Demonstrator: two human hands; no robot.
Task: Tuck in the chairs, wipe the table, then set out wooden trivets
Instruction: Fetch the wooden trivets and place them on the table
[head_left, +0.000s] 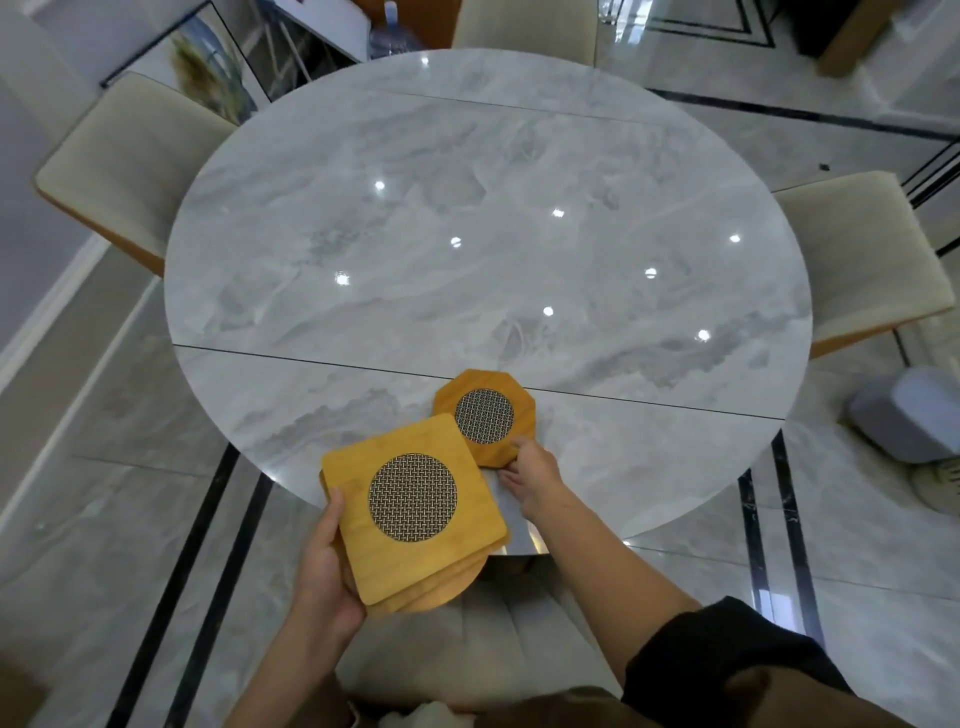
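Head view, trivet stage. Left hand (324, 566), lower centre, grips a stack (415, 509) of wooden trivets, thumb on top and fingers beneath; right hand (535, 475) pinches the near edge of an octagonal trivet (485, 415) at the near part of the surface (467, 234), whether fully set down cannot be told; chairs (130, 161) at frame left, right and top stand close against the rim; the surface shines, bare but for that trivet. Judged: tucking and wiping done; first trivet being placed; the stack is left to set out.

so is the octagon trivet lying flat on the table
Looks flat: the trivet lies on the table, right hand holds its near edge.
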